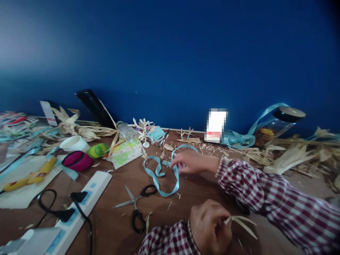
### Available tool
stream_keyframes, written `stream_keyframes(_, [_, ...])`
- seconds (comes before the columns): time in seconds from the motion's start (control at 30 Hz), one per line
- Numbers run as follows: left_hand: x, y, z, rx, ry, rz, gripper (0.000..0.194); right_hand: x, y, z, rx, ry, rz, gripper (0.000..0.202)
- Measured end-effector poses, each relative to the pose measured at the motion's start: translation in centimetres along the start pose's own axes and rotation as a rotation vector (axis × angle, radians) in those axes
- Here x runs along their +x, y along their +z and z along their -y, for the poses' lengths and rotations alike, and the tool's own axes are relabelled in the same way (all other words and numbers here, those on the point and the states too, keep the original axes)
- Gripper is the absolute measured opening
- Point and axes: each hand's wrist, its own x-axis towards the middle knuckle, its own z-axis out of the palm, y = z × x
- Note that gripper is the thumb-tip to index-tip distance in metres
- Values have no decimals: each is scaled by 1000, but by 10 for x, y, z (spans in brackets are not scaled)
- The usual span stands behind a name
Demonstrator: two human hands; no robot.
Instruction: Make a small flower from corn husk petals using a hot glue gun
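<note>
My left hand point(209, 226) is closed, low in the middle of the view. Between its thumb and fingers it grips a pale dried husk piece point(244, 223), whose thin split strips stick out to the right. Farther forward, my right hand point(192, 161) reaches in from the right with its fingertips pinched on a light blue ribbon point(166, 193). The ribbon curls in loose loops on the brown table. Open-bladed scissors point(135, 202) with black handles lie left of my hands.
A white power strip point(90, 198) with black plugs lies at left, near a yellow glue gun point(32, 177) and a magenta round item point(77, 161). Along the blue wall are a lidded jar point(278, 124), a bright blurred-out screen point(216, 125), a plastic bottle point(127, 131) and husk scraps.
</note>
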Motion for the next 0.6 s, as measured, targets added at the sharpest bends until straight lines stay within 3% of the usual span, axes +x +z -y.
stream_keyframes(0.07, [0, -2, 1, -5, 3, 22, 14, -5, 9, 8, 60, -56, 77, 23])
stream_keyframes(0.13, [0, -4, 2, -13, 15, 55, 14, -3, 13, 14, 74, -45, 53, 12])
stream_keyframes(0.2, [1, -5, 2, -18, 30, 79, 14, 2, 11, 16, 90, 8, -47, 15])
stream_keyframes(0.3, [2, -7, 2, -16, 50, 87, 13, 4, -6, 11, 144, 107, -238, 41])
stream_keyframes(0.37, [2, -8, 2, -11, 60, 95, 13, -5, -18, 3, 103, 195, -304, 41])
stream_keyframes(0.5, [3, -8, 2, 1, 63, 133, 12, -39, -27, -10, -121, 314, -141, 13])
stream_keyframes(0.6, [3, -9, 3, -6, 76, 157, 14, -61, -18, -13, -184, 344, -84, 8])
